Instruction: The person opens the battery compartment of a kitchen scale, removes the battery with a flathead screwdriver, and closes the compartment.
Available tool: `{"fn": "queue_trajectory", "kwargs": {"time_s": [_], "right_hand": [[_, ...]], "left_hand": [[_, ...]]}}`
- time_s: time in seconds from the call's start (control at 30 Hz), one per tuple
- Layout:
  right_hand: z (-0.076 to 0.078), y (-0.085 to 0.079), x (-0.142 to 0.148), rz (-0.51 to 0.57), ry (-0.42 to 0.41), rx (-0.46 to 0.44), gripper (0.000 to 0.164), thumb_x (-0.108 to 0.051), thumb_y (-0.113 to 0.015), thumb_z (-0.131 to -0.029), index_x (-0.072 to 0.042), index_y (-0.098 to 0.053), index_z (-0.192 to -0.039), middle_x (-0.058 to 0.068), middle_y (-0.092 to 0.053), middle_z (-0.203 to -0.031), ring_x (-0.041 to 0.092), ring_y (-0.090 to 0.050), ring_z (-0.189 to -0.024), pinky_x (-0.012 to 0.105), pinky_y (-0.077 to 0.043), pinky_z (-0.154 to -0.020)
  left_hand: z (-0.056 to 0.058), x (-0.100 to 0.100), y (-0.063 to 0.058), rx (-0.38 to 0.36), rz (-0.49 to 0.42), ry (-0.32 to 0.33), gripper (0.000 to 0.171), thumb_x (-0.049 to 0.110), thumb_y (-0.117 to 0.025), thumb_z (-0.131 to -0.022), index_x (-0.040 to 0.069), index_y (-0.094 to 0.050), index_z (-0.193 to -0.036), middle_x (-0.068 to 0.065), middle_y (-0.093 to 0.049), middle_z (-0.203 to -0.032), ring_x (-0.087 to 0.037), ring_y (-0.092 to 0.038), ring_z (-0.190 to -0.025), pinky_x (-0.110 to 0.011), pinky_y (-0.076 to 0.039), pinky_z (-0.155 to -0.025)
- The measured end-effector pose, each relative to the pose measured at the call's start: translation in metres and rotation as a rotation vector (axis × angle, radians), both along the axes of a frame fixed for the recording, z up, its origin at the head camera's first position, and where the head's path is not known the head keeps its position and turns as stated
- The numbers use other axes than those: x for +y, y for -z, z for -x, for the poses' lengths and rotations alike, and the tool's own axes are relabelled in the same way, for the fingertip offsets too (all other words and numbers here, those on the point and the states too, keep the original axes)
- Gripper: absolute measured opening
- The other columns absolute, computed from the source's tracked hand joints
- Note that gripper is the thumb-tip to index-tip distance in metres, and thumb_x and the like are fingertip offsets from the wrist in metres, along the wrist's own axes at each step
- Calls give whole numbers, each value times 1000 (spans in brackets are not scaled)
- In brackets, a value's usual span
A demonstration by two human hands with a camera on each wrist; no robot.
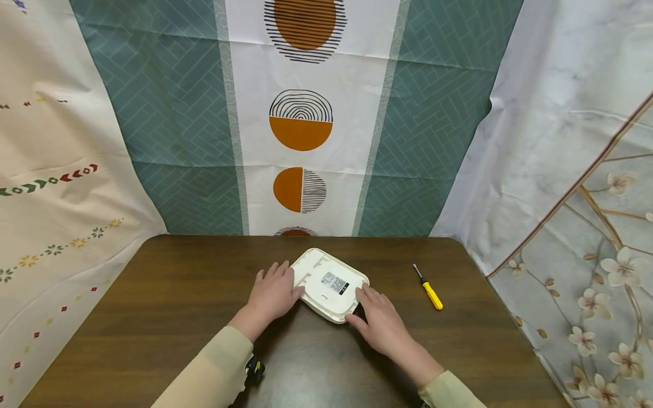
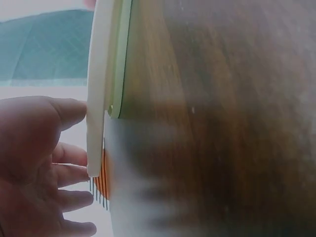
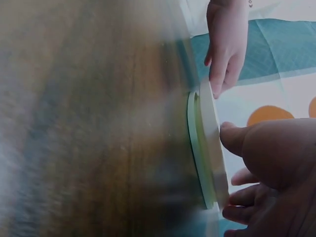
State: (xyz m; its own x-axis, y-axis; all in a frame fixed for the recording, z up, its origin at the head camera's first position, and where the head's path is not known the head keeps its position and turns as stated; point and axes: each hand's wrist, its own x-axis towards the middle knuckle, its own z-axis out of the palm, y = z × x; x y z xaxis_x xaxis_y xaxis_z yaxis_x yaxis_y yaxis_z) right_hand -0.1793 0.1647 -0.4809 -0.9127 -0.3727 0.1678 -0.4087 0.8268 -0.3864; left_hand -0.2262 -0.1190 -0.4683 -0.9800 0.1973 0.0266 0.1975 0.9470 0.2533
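Observation:
A flat white device [image 1: 334, 283] with rounded corners lies with its labelled face up near the middle of the table. Its edge [image 2: 96, 89] shows in the left wrist view, with a pale green layer beneath. My left hand [image 1: 274, 293] holds its left corner, thumb on the near side and fingers toward the far side. At the right corner, my right hand [image 1: 380, 320] grips the rim between thumb and fingers. In the right wrist view, its thumb and fingertips [image 3: 242, 197] meet the device's white edge.
A screwdriver [image 1: 428, 288] with a yellow handle lies on the brown wooden table [image 1: 178, 317], right of the device. Patterned cloths [image 1: 178, 113] hang behind the table and along both sides.

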Motion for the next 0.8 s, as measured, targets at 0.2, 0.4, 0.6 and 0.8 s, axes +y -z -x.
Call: {"fn": "queue_trajectory", "kwargs": {"time_s": [0.2, 0.4, 0.6, 0.8], "right_hand": [[12, 0, 0, 3, -5, -44, 64, -34, -77, -107, 6, -58, -153, 33, -48, -163, 51, -48, -150, 65, -36, -124], [21, 1, -1, 2, -8, -99, 65, -32, -73, -109, 5, -52, -159, 31, -41, -169, 50, -43, -154, 65, -34, -126], [30, 0, -3, 2, -8, -110, 58, -20, -69, -112, 7, -51, -160, 28, -39, -171, 47, -41, -157, 63, -38, -124], [37, -4, -4, -7, -31, -160, 56, -16, -65, -113, 4, -48, -163, 22, -35, -176, 39, -35, -162, 59, -38, -125]], "left_hand": [[-6, -1, 0, -19, -3, -10, 78, 47, -70, -109, -7, -48, -160, -26, -43, -170, -48, -37, -158, -71, -28, -126], [-12, -4, -1, -20, 3, -8, 83, 50, -73, -106, -10, -48, -158, -28, -46, -167, -49, -41, -156, -69, -30, -126], [-18, -2, -2, -4, -3, -3, 81, 49, -75, -105, -11, -51, -155, -29, -50, -163, -49, -44, -154, -65, -31, -127], [-24, -3, -3, 28, 20, 4, 77, 46, -77, -105, -11, -53, -152, -30, -51, -162, -48, -47, -152, -64, -34, -126]]}}
